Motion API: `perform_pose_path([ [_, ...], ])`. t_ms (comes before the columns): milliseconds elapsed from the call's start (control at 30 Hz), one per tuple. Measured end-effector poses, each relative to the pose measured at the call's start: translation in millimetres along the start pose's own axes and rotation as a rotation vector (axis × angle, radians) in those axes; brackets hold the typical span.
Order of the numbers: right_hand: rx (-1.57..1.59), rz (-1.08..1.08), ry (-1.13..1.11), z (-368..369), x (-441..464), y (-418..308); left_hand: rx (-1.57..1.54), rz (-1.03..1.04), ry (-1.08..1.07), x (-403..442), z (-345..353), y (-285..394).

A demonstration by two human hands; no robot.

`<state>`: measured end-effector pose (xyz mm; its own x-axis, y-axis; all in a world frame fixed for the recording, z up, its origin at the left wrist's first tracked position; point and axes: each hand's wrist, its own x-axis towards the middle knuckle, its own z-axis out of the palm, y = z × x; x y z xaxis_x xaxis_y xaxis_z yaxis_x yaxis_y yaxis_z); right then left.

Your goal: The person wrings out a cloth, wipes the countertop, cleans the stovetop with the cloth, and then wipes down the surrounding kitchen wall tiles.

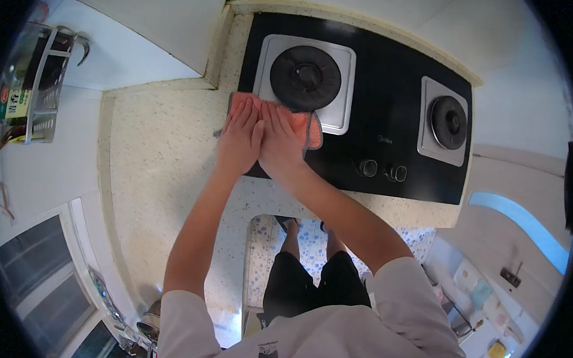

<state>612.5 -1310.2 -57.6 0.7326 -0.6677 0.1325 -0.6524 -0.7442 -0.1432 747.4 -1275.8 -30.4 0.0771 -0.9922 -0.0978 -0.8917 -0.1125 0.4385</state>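
An orange-red cleaning cloth (pixel 299 124) with a grey edge lies over the left front corner of the black gas stove (pixel 384 88). Both hands rest flat on it, side by side, with fingers stretched forward. My left hand (pixel 240 139) presses the cloth's left part. My right hand (pixel 279 138) is beside it, touching my left thumb. The cloth partly covers the front of the left burner's steel plate (pixel 334 121), just below the dark round burner (pixel 304 77).
Two control knobs (pixel 381 170) sit on the stove's front, left of the second burner (pixel 449 123). Speckled countertop (pixel 154 168) extends to the left and towards me. A wall rack (pixel 42 101) with bottles hangs at the far left. A raised ledge (pixel 218 57) borders the stove.
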Motion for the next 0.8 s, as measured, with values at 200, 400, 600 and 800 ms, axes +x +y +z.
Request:
perform_pose_path([
  [200, -0.191, 0.038, -0.062, -4, 75, 6, -0.290, -0.006, -0.007, 59, -36, -8],
  [400, -0.179, 0.001, -0.321, -32, 136, 40, -0.230, 0.175, 0.098, 123, -32, -37],
  [600, -0.079, 0.006, -0.242, -17, 186, 80, -0.130, 0.292, 0.158, 194, -4, -73],
  [800, 0.005, 0.111, -0.307, -15, 245, 124, 0.165, -0.022, -0.194, 247, -48, -48],
])
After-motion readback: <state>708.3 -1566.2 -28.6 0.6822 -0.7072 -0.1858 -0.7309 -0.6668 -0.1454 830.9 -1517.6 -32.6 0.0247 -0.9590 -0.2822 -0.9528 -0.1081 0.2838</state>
